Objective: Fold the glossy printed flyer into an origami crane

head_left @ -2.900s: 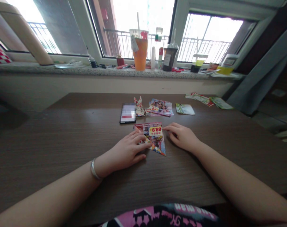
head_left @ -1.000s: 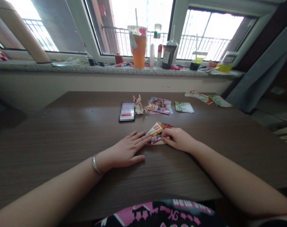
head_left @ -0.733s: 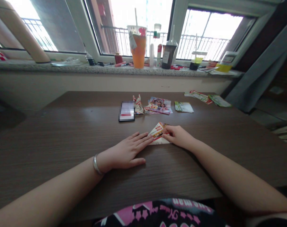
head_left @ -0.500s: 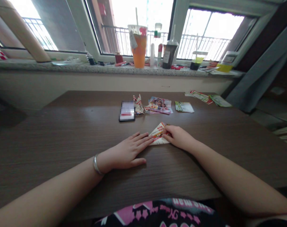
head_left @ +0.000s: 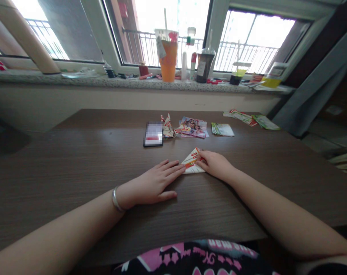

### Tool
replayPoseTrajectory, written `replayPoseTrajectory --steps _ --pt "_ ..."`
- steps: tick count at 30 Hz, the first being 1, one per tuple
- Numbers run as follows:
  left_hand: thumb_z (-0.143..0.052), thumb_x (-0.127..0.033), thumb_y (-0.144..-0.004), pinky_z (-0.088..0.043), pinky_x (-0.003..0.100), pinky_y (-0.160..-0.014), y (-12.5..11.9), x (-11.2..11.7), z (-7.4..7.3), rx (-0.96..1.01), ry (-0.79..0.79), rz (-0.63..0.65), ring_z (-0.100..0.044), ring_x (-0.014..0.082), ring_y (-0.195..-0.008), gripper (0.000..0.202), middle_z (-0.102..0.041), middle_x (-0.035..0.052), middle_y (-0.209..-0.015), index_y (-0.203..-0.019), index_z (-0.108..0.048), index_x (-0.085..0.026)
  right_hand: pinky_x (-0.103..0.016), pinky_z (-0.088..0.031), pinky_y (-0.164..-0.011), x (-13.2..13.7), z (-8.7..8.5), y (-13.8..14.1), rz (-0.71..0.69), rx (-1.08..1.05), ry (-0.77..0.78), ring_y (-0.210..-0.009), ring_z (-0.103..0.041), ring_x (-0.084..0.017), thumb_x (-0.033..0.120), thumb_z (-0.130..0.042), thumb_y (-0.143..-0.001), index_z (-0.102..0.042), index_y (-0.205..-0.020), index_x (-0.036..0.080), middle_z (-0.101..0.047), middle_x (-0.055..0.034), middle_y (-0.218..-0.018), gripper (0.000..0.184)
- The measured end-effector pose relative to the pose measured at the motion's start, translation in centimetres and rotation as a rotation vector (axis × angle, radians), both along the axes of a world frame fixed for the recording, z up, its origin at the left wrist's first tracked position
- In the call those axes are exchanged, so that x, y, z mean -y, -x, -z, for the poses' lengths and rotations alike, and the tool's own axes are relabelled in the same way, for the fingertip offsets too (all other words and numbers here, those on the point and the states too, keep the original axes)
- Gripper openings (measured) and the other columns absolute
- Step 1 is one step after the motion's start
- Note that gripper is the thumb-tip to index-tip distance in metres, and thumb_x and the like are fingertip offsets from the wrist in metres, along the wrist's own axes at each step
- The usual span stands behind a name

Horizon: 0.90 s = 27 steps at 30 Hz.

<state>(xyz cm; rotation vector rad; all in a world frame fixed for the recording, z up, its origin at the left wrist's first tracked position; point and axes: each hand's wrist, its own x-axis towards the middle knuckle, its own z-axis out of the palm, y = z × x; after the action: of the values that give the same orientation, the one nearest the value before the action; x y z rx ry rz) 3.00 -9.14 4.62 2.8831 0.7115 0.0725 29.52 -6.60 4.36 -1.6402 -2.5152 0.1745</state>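
Observation:
A folded paper point(head_left: 191, 160), printed in red, orange and white and roughly triangular, lies on the brown table between my hands. My left hand point(head_left: 157, 182) rests flat with its fingers stretched out, the fingertips touching the paper's left corner. On the paper's right side, my right hand point(head_left: 215, 163) has its fingers closed in a pinch on the edge, hiding that part. Beyond the paper are a phone point(head_left: 153, 134), a folded paper figure point(head_left: 168, 126) with pointed tips, and a stack of printed leaflets point(head_left: 193, 127).
More leaflets lie at the right, one pile point(head_left: 222, 129) nearer and others point(head_left: 265, 122) by the table's far right corner. On the windowsill point(head_left: 127, 84) stand an orange drink cup point(head_left: 169, 57), a dark drink cup point(head_left: 204, 67), small bottles and pens.
Hardly anything differs. My right hand and the paper's right side have shifted very slightly; my left hand stays flat in the same place.

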Motion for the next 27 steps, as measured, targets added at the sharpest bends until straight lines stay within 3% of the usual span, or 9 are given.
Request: replayPoseTrajectory --steps 8,15,27 --pt "-0.046 -0.054 -0.093 -0.017 0.048 -0.118 -0.1 -0.2 0.0 0.013 0.032 0.005 -0.019 0.0295 -0.145 0.072 -0.022 0.006 -0.158 -0.152 -0.016 -0.026 -0.027 -0.042 -0.069 -0.2 -0.3 -0.2 0.056 0.022 0.047 -0.092 -0.065 -0.023 0.043 -0.05 -0.092 -0.063 -0.106 0.02 -0.07 -0.0088 -0.107 0.03" --pt "-0.05 -0.048 -0.092 -0.023 0.047 -0.116 -0.2 -0.3 0.0 0.049 0.002 -0.009 -0.027 0.0293 -0.142 0.066 -0.032 0.0055 -0.154 -0.15 -0.026 -0.024 -0.027 -0.041 -0.069 -0.4 -0.3 -0.6 0.041 0.021 0.061 -0.093 -0.064 -0.023 0.037 -0.048 -0.093 -0.062 -0.109 0.019 -0.069 -0.0097 -0.108 0.028" --pt "-0.052 -0.043 -0.092 -0.028 0.046 -0.115 -0.1 -0.7 0.8 0.095 -0.014 -0.005 -0.032 0.0275 -0.14 0.06 -0.04 0.0052 -0.15 -0.147 -0.034 -0.025 -0.026 -0.037 -0.063 -0.6 -0.7 -1.3 0.04 0.023 0.099 -0.082 -0.064 -0.021 0.034 -0.051 -0.091 -0.061 -0.092 0.02 -0.071 -0.0075 -0.097 0.017"
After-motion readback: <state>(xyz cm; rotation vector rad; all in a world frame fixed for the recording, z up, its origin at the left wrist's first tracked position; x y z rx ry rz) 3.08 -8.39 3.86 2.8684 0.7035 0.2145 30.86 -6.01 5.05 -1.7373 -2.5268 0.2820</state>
